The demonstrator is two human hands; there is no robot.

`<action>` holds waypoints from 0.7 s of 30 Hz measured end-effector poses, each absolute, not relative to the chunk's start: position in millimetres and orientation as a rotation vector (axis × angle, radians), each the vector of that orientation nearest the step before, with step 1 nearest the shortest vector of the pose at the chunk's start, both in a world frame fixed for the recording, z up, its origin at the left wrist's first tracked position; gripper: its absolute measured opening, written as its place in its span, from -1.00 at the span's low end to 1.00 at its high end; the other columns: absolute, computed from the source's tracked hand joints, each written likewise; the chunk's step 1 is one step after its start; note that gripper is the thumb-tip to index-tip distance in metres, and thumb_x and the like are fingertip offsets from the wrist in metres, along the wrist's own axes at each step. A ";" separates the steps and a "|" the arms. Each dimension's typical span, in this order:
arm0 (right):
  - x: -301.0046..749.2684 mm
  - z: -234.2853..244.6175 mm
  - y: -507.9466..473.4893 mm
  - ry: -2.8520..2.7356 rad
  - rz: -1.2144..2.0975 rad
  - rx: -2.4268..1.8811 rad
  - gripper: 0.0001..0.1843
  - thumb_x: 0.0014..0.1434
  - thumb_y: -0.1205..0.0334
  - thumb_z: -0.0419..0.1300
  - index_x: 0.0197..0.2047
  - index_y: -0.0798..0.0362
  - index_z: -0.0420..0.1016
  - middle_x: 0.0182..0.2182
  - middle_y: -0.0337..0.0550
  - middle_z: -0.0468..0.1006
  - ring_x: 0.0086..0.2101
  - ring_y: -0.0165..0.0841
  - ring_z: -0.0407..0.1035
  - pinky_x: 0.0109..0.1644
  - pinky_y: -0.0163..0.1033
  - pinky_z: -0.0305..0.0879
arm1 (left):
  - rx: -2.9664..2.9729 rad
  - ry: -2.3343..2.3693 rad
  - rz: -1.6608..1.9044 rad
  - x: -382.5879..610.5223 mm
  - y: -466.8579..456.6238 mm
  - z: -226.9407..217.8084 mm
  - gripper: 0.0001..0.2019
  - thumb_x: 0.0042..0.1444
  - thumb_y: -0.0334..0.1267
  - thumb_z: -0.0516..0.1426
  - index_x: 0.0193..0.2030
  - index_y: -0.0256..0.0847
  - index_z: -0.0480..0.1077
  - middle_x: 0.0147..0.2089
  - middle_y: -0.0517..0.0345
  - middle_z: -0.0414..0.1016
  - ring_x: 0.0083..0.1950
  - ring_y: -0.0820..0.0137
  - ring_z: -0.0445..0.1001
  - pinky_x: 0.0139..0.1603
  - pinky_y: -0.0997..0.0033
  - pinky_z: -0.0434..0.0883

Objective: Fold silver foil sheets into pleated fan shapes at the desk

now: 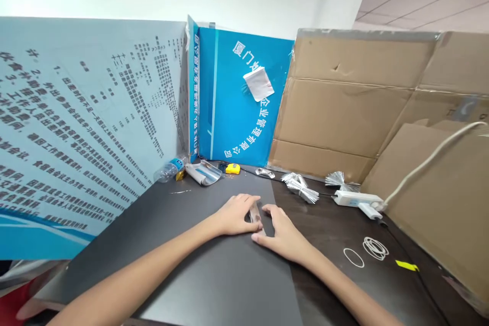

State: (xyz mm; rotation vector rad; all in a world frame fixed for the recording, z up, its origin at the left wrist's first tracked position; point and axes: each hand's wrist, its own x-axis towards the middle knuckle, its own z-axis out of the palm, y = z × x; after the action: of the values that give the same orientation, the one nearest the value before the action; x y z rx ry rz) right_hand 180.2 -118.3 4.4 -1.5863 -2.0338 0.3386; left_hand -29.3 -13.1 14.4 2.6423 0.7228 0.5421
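Both of my hands rest side by side on a grey mat [214, 270] that covers the dark table. Between them lies a small shiny silvery strip [255, 215]. My left hand [235, 214] lies over its left side, fingers bent down onto it. My right hand [280, 232] presses on its right side, fingers close together and fingertips at the strip's near end. I cannot make out exactly what the strip is.
Silvery bundles [301, 187] and a white power strip [357, 198] with cord lie beyond my right hand. White rubber bands [375, 247] and a yellow scrap [406, 265] lie right. A plastic bottle [170, 168], foil sheets [205, 173] and a yellow object [233, 168] sit at the back. Printed boards and cardboard wall the table.
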 end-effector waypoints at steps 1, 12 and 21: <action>175.1 2.5 -112.2 -1.990 0.315 -1.647 -0.13 0.09 -0.28 0.40 0.33 -0.08 0.27 0.23 0.19 0.43 0.21 0.13 0.39 0.23 0.25 0.39 | 2.601 0.774 0.577 -28.1 -12.0 13.0 -0.16 0.17 0.24 0.23 0.48 -0.18 0.21 0.42 -0.22 0.35 0.43 -0.13 0.31 0.41 -0.13 0.29; 161.2 -5.0 -79.3 -1.751 0.409 -1.605 -0.43 0.25 0.20 0.17 0.31 0.08 0.27 -0.02 0.04 0.62 -0.01 -0.13 0.54 0.08 -0.09 0.39 | 1.744 0.778 1.021 -17.8 7.2 -7.6 -0.48 0.17 -0.09 0.26 0.21 -0.23 0.28 -0.05 0.02 0.50 -0.12 0.29 0.53 -0.03 0.25 0.46; 173.7 11.3 -83.8 -1.315 1.071 -1.271 -0.42 0.21 -0.23 0.28 0.09 0.01 0.38 -0.41 -0.31 0.47 -0.57 -0.43 0.32 -0.48 -0.31 0.17 | 1.759 0.675 0.961 -24.8 -7.6 9.4 -0.52 0.39 0.05 0.04 0.20 -0.24 0.48 0.10 -0.05 0.58 -0.01 0.23 0.54 0.04 0.23 0.42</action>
State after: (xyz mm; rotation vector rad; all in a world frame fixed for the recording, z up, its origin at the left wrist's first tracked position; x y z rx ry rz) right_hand 173.7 -83.8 11.3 -1.2715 -1.3148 1.0705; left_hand -24.8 -7.6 9.4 1.7586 0.6746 0.9612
